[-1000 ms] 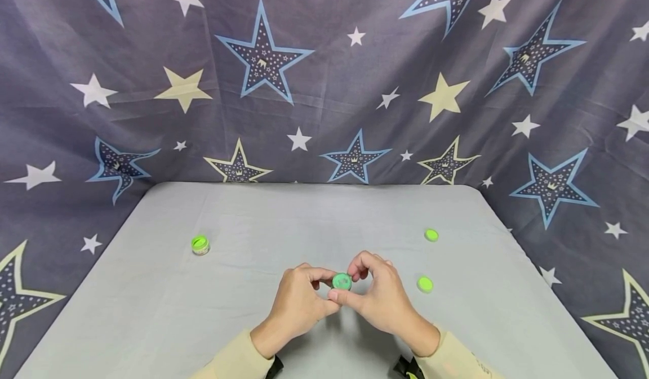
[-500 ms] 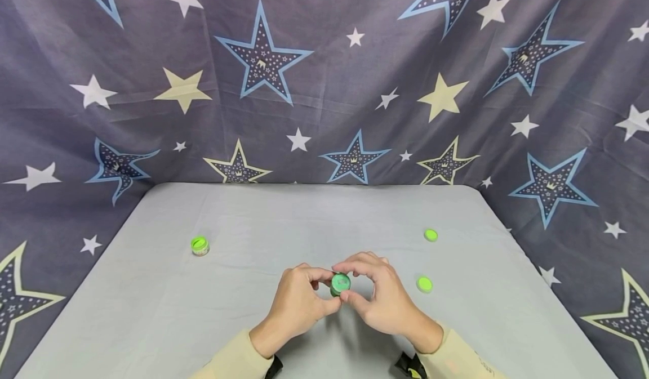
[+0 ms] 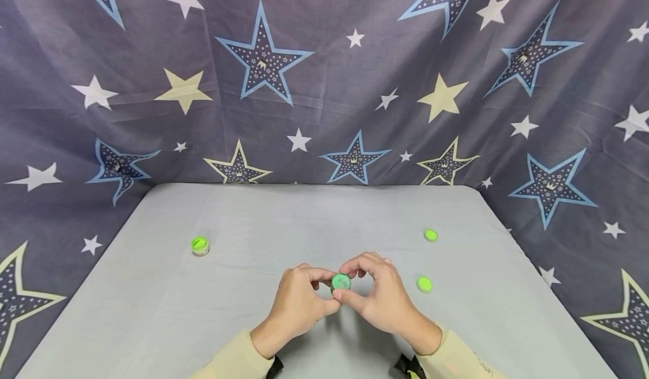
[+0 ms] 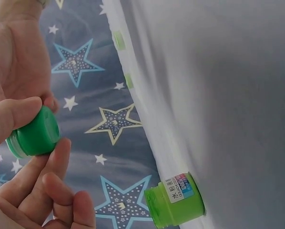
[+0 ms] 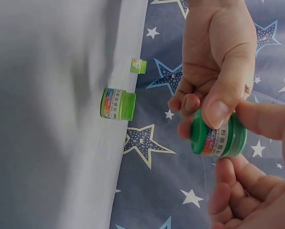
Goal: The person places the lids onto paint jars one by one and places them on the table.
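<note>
A small dark-green gouache paint jar (image 5: 216, 138) stands upright between both hands, above the table. My left hand (image 3: 299, 300) pinches its labelled body between thumb and fingers. At the jar's rim, the thumb and index finger of my right hand (image 3: 382, 297) grip the top from the other side. Seen from the head view, that top is a round green disc; whether it is a lid or an uncovered mouth I cannot tell. Below the hands, a lime-green paint jar (image 4: 180, 200) labelled as gouache sits uncapped on the table; the head view hides it.
Another uncapped lime jar (image 3: 200, 246) stands on the left of the grey-white table (image 3: 284, 221). Two lime lids, the nearer lid (image 3: 425, 284) and the farther lid (image 3: 431, 235), lie to the right. A star-patterned cloth (image 3: 324, 86) hangs behind.
My right fingertips slid leftward around the jar's top, then back to the right, and its thumb shifted along the near rim. My left hand kept its hold in place.
</note>
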Available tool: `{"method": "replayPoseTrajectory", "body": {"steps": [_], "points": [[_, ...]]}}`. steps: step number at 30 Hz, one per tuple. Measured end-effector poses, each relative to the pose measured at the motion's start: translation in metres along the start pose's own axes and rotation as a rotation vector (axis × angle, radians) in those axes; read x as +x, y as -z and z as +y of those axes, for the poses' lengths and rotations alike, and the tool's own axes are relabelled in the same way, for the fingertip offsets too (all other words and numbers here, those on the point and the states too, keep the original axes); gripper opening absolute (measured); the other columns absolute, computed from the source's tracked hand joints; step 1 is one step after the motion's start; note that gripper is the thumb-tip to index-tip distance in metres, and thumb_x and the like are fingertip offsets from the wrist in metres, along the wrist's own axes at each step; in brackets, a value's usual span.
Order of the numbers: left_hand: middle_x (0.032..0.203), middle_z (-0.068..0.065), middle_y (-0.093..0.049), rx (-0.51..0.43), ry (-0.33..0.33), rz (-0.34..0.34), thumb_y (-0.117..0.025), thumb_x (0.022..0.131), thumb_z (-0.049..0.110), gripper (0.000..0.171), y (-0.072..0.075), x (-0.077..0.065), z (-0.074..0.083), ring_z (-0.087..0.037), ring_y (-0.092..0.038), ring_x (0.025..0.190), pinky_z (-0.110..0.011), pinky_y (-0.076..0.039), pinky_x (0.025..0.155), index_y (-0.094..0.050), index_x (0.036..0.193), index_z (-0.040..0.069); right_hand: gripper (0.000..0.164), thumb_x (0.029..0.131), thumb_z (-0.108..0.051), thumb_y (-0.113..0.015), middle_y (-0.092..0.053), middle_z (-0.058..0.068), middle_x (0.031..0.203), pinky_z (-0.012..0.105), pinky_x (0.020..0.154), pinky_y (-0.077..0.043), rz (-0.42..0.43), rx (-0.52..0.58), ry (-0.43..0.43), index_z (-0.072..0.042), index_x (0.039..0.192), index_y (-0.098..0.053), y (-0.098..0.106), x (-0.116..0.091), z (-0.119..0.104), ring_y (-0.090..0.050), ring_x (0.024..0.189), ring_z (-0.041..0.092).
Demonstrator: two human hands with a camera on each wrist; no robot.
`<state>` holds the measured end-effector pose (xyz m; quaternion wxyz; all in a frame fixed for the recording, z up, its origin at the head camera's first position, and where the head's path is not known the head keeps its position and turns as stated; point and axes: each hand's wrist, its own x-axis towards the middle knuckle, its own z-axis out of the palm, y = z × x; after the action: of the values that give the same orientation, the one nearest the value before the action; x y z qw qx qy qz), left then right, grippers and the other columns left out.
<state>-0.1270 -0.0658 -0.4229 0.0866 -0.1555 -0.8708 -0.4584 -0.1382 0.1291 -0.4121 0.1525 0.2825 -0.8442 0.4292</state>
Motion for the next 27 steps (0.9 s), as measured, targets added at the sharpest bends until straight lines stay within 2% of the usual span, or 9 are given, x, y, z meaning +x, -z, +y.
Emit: {"method": "replayPoseTrajectory", "body": {"steps": [3,10,18,23,27], "points": [[0.081,0.017,-0.07,0.001,0.006,-0.001,-0.09,0.07,0.013,0.026,-0.0001,0.0,0.0005,-0.014,-0.059,0.078,-0.024,-0.048,0.065,-0.083,0.095,0.018,0.033,0.072,-0.025,-0.094,-0.063,-0.016,0.087,0.033,0.079,-0.037,0.019,-0.005,-0.021,-0.025,0.093,-0.069,-0.0017,-0.0006,-0.0004,-0.054,0.084,0.006],[0.084,0.016,-0.073,-0.02,0.015,-0.016,-0.09,0.071,0.013,0.026,0.0002,-0.0008,0.0027,-0.021,-0.062,0.081,-0.024,-0.05,0.07,-0.083,0.095,0.017,0.038,0.071,-0.029,-0.095,-0.06,-0.017,0.083,0.035,0.08,-0.034,0.04,0.005,-0.067,-0.026,0.087,-0.061,-0.0043,-0.0023,-0.0008,-0.053,0.082,0.007],[0.085,0.014,-0.072,-0.017,0.009,-0.017,-0.09,0.071,0.013,0.025,0.0001,-0.0011,0.0028,-0.02,-0.062,0.081,-0.025,-0.049,0.069,-0.083,0.095,0.017,0.041,0.07,-0.034,-0.096,-0.059,-0.014,0.08,0.035,0.08,-0.034,0.042,0.006,-0.1,-0.026,0.084,-0.058,-0.0048,-0.0026,-0.0015,-0.052,0.082,0.007],[0.084,0.015,-0.072,-0.012,-0.003,-0.01,-0.09,0.071,0.013,0.026,-0.0001,-0.0012,0.0014,-0.016,-0.061,0.079,-0.025,-0.049,0.069,-0.083,0.095,0.017,0.041,0.07,-0.032,-0.096,-0.06,-0.016,0.087,0.036,0.08,-0.035,0.027,-0.013,-0.057,-0.026,0.094,-0.063,-0.0034,-0.0022,-0.0008,-0.052,0.084,0.006],[0.083,0.015,-0.073,-0.009,-0.013,-0.009,-0.091,0.071,0.015,0.025,-0.0004,-0.0011,0.0004,-0.017,-0.063,0.079,-0.024,-0.05,0.069,-0.083,0.095,0.016,0.045,0.072,-0.022,-0.094,-0.064,-0.016,0.096,0.035,0.079,-0.037,-0.001,-0.013,0.022,-0.027,0.109,-0.07,-0.0003,-0.0016,-0.0009,-0.054,0.087,0.005]]}}
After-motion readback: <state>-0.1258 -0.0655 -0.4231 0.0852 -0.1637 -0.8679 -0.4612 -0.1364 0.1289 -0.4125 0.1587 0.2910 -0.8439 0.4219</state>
